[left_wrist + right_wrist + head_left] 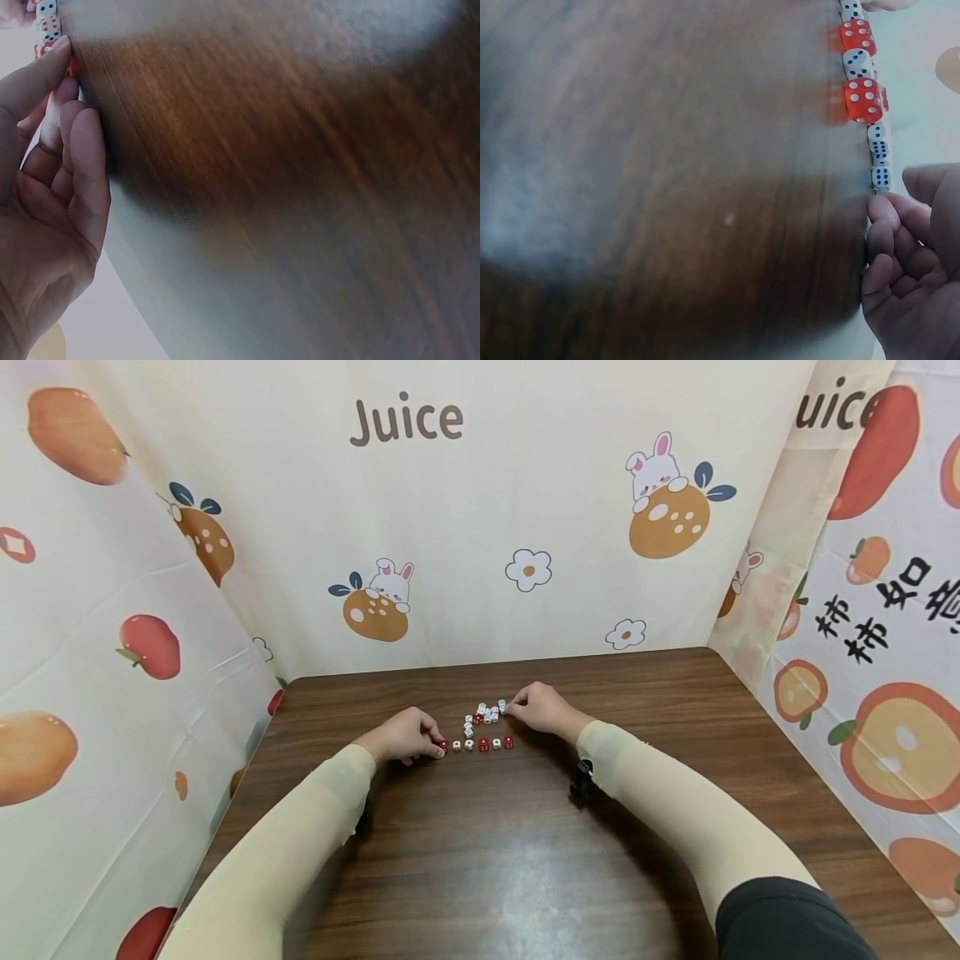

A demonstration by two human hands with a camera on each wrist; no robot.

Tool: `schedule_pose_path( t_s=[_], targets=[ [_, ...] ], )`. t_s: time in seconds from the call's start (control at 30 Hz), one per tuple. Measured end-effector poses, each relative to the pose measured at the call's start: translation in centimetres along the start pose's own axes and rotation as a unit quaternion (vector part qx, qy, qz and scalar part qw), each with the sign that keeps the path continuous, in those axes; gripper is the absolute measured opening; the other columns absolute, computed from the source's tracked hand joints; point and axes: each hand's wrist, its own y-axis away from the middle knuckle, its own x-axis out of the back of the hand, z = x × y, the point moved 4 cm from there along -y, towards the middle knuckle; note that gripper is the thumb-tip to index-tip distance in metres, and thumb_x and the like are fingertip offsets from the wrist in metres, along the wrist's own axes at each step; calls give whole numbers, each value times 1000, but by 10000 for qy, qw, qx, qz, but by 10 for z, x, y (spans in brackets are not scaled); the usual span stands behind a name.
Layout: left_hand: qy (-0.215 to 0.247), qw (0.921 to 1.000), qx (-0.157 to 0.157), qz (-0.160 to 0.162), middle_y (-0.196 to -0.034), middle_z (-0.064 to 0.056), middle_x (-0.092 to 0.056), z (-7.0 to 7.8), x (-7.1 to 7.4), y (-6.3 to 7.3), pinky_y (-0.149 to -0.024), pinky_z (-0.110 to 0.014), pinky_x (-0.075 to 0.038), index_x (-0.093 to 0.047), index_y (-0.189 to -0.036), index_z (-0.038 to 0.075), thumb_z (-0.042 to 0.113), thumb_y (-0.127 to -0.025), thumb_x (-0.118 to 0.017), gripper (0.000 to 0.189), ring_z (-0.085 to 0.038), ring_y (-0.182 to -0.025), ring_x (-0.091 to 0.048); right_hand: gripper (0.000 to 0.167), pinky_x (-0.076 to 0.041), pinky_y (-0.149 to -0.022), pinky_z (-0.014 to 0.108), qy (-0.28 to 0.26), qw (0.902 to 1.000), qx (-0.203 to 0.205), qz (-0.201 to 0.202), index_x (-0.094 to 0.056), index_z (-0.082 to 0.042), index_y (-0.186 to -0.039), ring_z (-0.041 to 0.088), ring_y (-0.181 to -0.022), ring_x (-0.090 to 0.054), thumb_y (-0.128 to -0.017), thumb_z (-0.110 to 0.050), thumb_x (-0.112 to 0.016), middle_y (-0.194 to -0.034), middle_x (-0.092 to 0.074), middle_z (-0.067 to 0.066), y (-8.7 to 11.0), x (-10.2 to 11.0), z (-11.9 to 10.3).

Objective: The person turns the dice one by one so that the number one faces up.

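My left hand (408, 737) is at the left end of a front row of dice. Its thumb and finger pinch a red die (73, 67), mostly covered by the fingertips. Beside it in the row are a white die (457, 746) and a red die (483, 744), with more of both colours. My right hand (542, 707) is by the right end of a back group of white dice. Its loosely bent fingers are next to the end white die (881, 178), thumb apart from it. Contact there is hard to make out.
One red die (477, 719) sits among the white dice at the back. Everything lies on a brown wooden table (480, 843). Printed cloth (480, 510) hangs behind it and at both sides. A dark wrist camera (582, 778) hangs under the right sleeve.
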Motion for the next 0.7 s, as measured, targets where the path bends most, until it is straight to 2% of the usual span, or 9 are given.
schedule_pose_path(
  t_s=[0.1,0.17,0.3,0.47,0.7],
  targets=[
    [6,10000,-10,-13,-74,3,-70,-1,0,-1,-56,-32,-57,-85,-94,16,18,-97,-93,9,-14,-63,-58,36,-49,-68,29,-17,10000,-56,-68,-87,-12,-93,13,-69,-58,-114,-34,-68,-87,-79,2,-2,0,0],
    [18,10000,-20,-21,-73,3,-69,-1,0,-2,-56,-32,-56,-85,-94,15,18,-97,-93,9,-14,-63,-58,37,-48,-66,29,4,9999,-58,-93,-86,-12,-92,12,-65,-56,-114,-35,-68,-81,-76,1,-2,1,-1],
    [17,10000,-27,-30,-73,3,-68,-2,-1,-1,-55,-32,-56,-84,-94,16,18,-96,-93,9,-14,-63,-58,36,-51,-70,32,-74,9998,-51,-162,-88,-12,-99,14,-67,-59,-114,-40,-70,-82,-78,1,-1,2,-1],
    [16,10000,-45,-54,-73,4,-67,-2,-1,-2,-56,-32,-57,-84,-94,16,18,-97,-93,10,-14,-63,-58,40,-51,-69,35,-54,9996,155,-212,-88,-12,-97,16,-67,-59,-113,-45,-71,-79,-76,1,-11,0,7],
    [29,10000,-30,-41,-73,3,-68,-2,-1,-2,-55,-32,-56,-84,-94,17,17,-96,-93,9,-15,-63,-57,33,-51,-70,33,-89,9996,60,-275,-88,-12,-98,15,-67,-59,-112,-38,-73,-80,-78,1,-5,6,0]
  ],
)
